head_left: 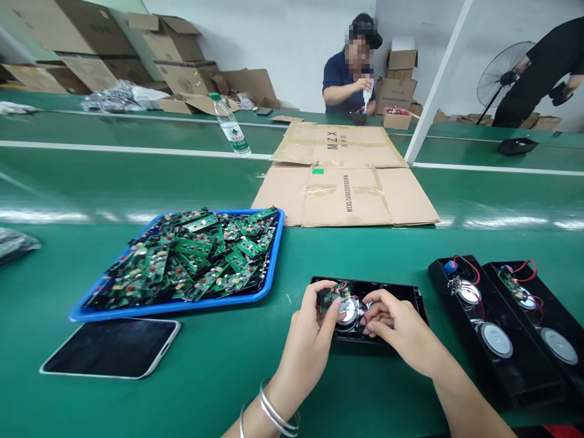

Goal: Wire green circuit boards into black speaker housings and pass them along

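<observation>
L hand (311, 323) pinches circuit board (329, 297) over black case (413, 295), nr front edge of surface (219, 371), prob. to keep wires (342, 284) reachable. R hand (402, 325) curls by speaker (349, 315); can't tell if gripping. Blue tray (182, 309) sits back from same edge, prob. for quick reach.

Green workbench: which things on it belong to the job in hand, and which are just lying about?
Apparently in the job:
circuit board, in the left hand
open black housing, under the right hand
circuit boards, in the blue tray
two speaker-fitted housings, at right

Apparently just lying about:
smartphone
green-capped bottle
flattened cardboard
</observation>
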The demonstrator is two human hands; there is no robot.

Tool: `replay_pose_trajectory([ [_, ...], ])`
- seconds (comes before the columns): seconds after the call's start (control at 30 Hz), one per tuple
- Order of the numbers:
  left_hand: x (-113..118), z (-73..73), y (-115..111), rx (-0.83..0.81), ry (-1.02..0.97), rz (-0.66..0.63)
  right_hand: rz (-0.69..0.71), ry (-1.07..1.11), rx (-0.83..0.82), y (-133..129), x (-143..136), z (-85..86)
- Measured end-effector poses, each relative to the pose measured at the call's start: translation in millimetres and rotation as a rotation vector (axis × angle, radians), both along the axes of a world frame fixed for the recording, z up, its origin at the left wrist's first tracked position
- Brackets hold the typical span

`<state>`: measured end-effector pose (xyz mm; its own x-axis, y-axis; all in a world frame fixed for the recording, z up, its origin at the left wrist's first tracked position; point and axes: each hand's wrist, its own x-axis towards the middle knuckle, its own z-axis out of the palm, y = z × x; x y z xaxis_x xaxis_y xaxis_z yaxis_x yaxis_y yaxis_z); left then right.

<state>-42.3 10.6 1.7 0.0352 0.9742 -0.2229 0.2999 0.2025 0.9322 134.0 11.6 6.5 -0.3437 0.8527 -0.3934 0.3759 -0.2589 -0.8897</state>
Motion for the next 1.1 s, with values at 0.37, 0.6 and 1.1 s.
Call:
replay_pose_trajectory([
  [0.37,-5.4,6.0,-7.5,0.118,0.167,-0.256,-0.144,-0.463,0.341,-4.9,-12.8,-23.8],
  [0.6,-6.3,8.3,-9.4,0.136,0.218,-0.295,-0.061,-0.303,0.208,0.6,-6.1,-8.7],
  [1.1,0.6,7.9,-6.8,0.129,0.221,-0.207,0.090,-0.358,0.369,-0.7,-6.1,-7.1],
])
